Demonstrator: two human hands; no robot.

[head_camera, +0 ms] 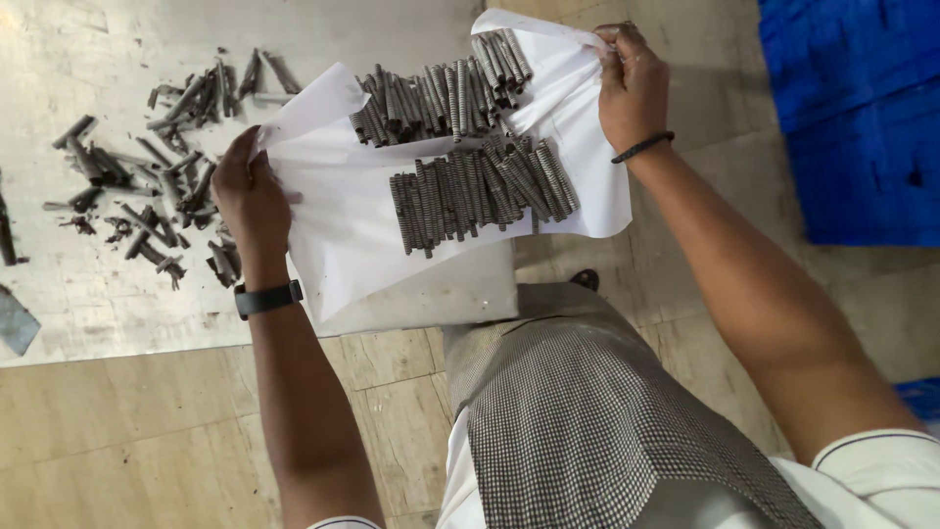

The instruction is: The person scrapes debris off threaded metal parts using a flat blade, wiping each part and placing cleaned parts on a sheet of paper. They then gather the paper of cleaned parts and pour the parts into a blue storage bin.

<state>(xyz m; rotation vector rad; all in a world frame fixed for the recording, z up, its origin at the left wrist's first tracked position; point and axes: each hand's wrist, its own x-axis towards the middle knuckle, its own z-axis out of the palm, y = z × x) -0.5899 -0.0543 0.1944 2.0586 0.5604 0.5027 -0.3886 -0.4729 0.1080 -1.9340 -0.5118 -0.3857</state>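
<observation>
Sagging under two rows of small, heavy-looking metal springs (pixel 470 186), the limp white paper sheet (pixel 343 245) is needing edge support; left hand (pixel 250 191) and right hand (pixel 632 88) are each pinching an edge, grip clenched.

Beige tiled floor (pixel 147 441) below; scuffed grey metal tabletop (pixel 98 294) upper left; blue plastic crate (pixel 862 118) upper right.

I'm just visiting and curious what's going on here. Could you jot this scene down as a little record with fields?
Left hand: grips the left edge of the white paper sheet
Right hand: pinches the sheet's upper right corner
On the sheet: two rows of dark metal springs
On the metal table: loose springs scattered to the left
Wrists: black watch on the left, black band on the right
Far right: blue crate
</observation>
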